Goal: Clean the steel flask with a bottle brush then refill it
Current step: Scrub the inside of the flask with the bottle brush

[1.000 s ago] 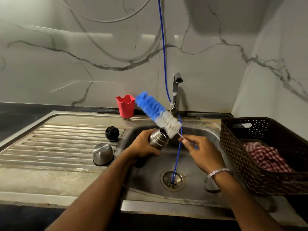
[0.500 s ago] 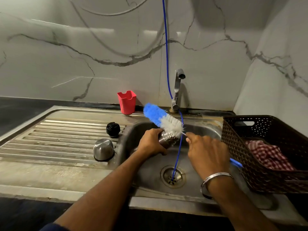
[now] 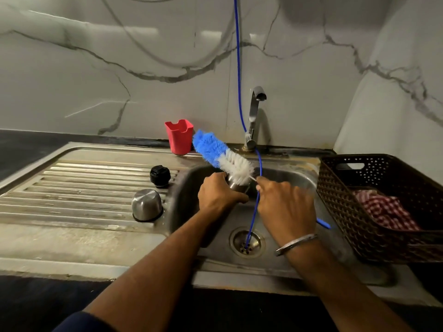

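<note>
Flask (image 3: 236,185) & brush (image 3: 223,157) over sink (image 3: 299,180).
L hand (image 3: 219,194) curled round flask; R hand (image 3: 286,207) pinching brush stem, bristles outside flask mouth, tilted up-left toward red cup (image 3: 179,136).

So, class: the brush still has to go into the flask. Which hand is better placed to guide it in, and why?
The right hand: it already pinches the bottle brush by its wire beside the flask mouth. The left hand grips the flask, steadying it over the sink.
</note>
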